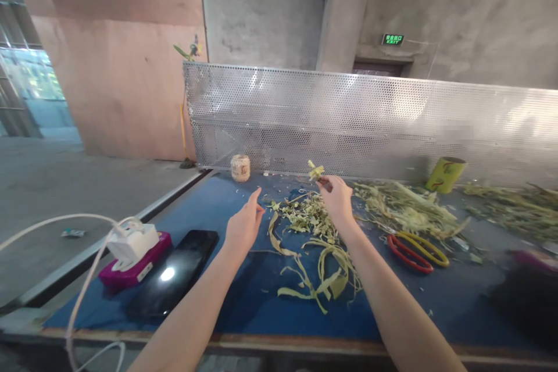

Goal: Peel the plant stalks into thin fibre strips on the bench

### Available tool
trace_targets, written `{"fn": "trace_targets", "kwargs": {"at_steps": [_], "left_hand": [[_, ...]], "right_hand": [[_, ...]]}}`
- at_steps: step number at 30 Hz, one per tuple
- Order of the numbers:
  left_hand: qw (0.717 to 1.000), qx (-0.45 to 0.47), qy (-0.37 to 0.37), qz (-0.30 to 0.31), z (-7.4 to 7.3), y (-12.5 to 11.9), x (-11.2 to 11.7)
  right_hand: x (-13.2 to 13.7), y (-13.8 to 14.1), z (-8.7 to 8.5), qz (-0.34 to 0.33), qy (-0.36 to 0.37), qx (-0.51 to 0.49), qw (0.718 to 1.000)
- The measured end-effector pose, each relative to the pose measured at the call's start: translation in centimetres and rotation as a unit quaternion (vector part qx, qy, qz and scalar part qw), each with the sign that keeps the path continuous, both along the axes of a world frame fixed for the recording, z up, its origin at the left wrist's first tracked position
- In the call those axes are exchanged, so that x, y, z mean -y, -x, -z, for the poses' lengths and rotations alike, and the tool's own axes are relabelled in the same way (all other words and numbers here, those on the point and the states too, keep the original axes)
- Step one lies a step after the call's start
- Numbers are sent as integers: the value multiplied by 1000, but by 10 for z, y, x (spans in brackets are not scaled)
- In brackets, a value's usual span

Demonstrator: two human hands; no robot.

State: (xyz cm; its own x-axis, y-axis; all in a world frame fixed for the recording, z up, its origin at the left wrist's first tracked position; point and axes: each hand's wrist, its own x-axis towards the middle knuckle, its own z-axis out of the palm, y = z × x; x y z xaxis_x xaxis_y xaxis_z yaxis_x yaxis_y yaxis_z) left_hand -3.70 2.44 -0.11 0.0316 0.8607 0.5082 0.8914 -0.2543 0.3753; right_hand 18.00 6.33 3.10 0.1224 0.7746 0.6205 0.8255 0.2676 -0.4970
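Observation:
My right hand (337, 202) is closed in a pinch on a small yellow-green flower-like piece of dried plant (315, 171), raised above the blue tabletop (257, 296). My left hand (242, 225) hovers to the left with the index finger stretched out and apart from the finger below it; nothing shows in it. Between and below the hands lies a pile of short plant bits (307, 215). Nearer to me are long, curled strips of leaf (333, 273). What the other fingers of my left hand do is partly hidden.
Bundles of dried stalks (403, 206) lie right, beside a red-and-yellow looped-handle tool (418, 253) and a yellow-green can (445, 175). A pale jar (240, 168) stands at the back by a perforated metal panel (305, 122). Left are a black phone (178, 273) and purple power strip (139, 261) with cables.

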Motion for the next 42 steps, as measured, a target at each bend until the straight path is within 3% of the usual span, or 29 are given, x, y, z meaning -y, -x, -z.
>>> {"fn": "trace_targets", "kwargs": {"at_steps": [2, 4, 6, 10, 14, 22, 27, 33, 36, 38, 42], "left_hand": [[997, 69, -6, 39, -3, -2, 2], [991, 118, -1, 64, -4, -4, 3], [984, 155, 8, 91, -3, -6, 3], [958, 246, 37, 141, 2, -8, 1], [942, 292, 58, 153, 4, -11, 1], [927, 293, 113, 203, 4, -16, 2], [920, 310, 122, 205, 5, -16, 0], [956, 225, 106, 153, 4, -10, -4], [990, 82, 82, 76, 0, -6, -4], [998, -1, 64, 16, -2, -4, -3], [994, -46, 55, -85, -3, -1, -6]], "right_hand": [[0, -8, 4, 88, 19, 69, 994], [2, -8, 8, 93, 60, 132, 985], [6, 1, 13, 31, 79, 173, 981], [15, 27, 19, -105, 34, 202, 973], [19, 45, 25, -238, 85, 199, 947], [27, 49, 21, -204, 31, 408, 889], [31, 42, 17, -210, 21, 441, 872], [18, 22, 16, -118, 96, 339, 929], [12, 16, 17, -95, 108, 313, 939], [12, 15, 17, -93, 116, 296, 944], [16, 16, 15, -118, 120, 252, 953]]}}
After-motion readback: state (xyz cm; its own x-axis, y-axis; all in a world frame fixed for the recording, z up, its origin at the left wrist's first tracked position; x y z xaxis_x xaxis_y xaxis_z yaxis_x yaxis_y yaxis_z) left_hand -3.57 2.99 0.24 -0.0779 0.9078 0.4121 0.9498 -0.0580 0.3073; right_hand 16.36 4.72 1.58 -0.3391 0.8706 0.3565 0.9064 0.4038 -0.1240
